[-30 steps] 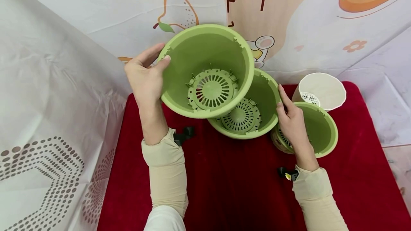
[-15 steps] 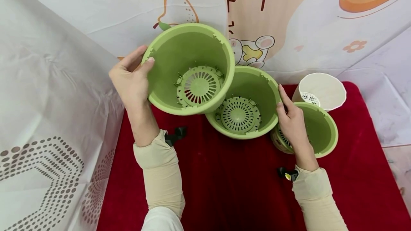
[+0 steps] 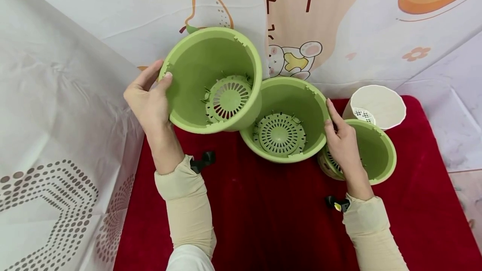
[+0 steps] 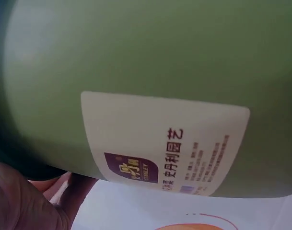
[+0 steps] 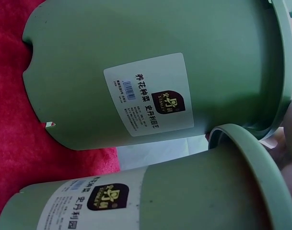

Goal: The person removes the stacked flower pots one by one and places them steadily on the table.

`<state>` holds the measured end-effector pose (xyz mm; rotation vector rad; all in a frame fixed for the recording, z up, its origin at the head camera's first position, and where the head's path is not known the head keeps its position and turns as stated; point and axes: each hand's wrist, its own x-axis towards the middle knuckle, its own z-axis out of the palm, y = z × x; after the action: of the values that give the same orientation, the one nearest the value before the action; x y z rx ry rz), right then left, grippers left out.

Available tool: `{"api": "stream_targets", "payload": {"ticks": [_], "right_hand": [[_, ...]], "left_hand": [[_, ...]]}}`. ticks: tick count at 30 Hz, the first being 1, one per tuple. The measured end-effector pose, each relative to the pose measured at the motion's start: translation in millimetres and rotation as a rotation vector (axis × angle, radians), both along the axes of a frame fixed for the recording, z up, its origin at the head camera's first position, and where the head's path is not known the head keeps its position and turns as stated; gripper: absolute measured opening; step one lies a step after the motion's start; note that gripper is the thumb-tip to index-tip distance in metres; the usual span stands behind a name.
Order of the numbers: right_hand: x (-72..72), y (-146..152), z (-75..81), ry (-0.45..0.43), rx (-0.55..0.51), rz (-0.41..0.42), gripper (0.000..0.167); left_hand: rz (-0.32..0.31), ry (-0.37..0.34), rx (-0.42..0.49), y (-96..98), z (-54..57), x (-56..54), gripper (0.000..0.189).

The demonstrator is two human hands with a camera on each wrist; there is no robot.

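Observation:
My left hand [image 3: 148, 103] grips the rim of a large green plastic flower pot [image 3: 184, 66], thumb inside and fingers outside. This pot is held up and tilted, its slotted bottom facing me. In the left wrist view its outer wall [image 4: 150, 52] bears a white label [image 4: 131, 115]. Beside it, partly behind, a second green flower pot [image 3: 280, 95] stands on the red cloth. At that pot's right rim my right hand [image 3: 344, 149] pinches the edge with thumb and fingers. The right wrist view shows labelled sides of two green pots, the upper one [image 5: 208, 28] whole-sided.
A smaller-looking green pot [image 3: 378, 149] stands right of and partly under my right hand. Behind it is a white pot [image 3: 388, 108] with a perforated bottom. Red cloth [image 3: 271, 212] covers the table. Printed curtains [image 3: 357, 32] hang close behind and at the left.
My left hand has carried the large green pot leftward, away from the second pot, uncovering more of that pot's inside. The right hand has stayed at the second pot's rim.

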<state>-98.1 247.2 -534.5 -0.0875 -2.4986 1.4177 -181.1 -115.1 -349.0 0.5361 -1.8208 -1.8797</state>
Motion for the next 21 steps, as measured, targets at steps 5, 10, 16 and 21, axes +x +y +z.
{"api": "stream_targets", "payload": {"ticks": [5,10,16,21], "right_hand": [[-0.4,0.1,0.0,-0.001,-0.001,0.001,0.051],[-0.9,0.6,-0.3,0.004,-0.004,0.0,0.051],[-0.7,-0.1,0.1,0.001,-0.007,0.0,0.051],[-0.6,0.2,0.1,-0.001,-0.015,0.001,0.05]], "left_hand": [[0.017,-0.019,-0.03,-2.8,-1.8,-0.1,0.029],[0.026,-0.05,-0.062,-9.4,-6.2,-0.9,0.028],[0.04,-0.076,-0.083,-19.1,-12.9,-1.3,0.028],[0.073,-0.092,-0.062,-28.9,-11.2,-1.3,0.029]]}}
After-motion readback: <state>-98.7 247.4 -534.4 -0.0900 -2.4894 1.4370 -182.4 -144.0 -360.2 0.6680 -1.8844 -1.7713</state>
